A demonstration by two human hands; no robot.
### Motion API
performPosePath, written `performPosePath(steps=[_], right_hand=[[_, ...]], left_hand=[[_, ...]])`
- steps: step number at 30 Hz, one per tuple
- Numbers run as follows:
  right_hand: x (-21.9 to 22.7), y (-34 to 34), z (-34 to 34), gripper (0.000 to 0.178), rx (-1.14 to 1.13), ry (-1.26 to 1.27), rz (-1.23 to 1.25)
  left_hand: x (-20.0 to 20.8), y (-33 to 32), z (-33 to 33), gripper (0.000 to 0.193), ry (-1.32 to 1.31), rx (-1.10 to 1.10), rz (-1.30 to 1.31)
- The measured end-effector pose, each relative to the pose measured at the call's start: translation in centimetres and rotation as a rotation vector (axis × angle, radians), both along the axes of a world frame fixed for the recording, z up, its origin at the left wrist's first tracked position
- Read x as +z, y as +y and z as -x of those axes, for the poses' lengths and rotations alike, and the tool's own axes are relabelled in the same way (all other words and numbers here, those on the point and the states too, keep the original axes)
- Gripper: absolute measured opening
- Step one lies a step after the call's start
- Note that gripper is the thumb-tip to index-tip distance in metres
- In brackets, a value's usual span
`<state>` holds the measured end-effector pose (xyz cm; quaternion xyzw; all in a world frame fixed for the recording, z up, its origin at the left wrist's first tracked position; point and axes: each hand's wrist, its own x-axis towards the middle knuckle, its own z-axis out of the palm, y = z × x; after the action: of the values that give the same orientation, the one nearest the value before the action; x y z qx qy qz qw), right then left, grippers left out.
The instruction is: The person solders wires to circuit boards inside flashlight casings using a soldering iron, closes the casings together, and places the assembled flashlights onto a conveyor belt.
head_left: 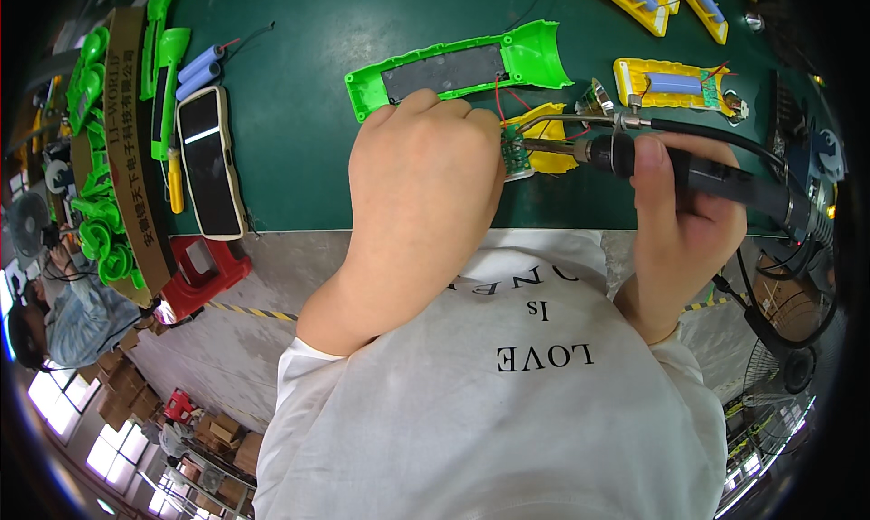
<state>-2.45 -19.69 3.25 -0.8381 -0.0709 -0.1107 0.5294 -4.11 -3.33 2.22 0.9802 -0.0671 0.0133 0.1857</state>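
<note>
Soldering iron (739,187), long axis left–right, is pinched in right hand (672,226), tip leftward toward circuit board (517,153); left hand's (421,162) grip cannot be told.

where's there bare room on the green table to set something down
The widest bare patch lies between the phone and the left hand; another is above the green casing. It's crowded toward the right hand: soldering iron, circuit board, yellow piece.
</note>
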Motion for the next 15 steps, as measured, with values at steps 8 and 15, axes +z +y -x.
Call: performPosePath(steps=[8,15], right_hand=[[0.18,0.18,-0.13,0.013,-0.022,0.012,-0.076],[0.53,0.18,0.24,0.012,-0.007,0.064,-0.059]], left_hand=[[-0.15,0.02,0.11,0.006,0.0,0.013,0.004],[-0.1,0.01,0.12,0.005,0.006,0.009,0.003]])
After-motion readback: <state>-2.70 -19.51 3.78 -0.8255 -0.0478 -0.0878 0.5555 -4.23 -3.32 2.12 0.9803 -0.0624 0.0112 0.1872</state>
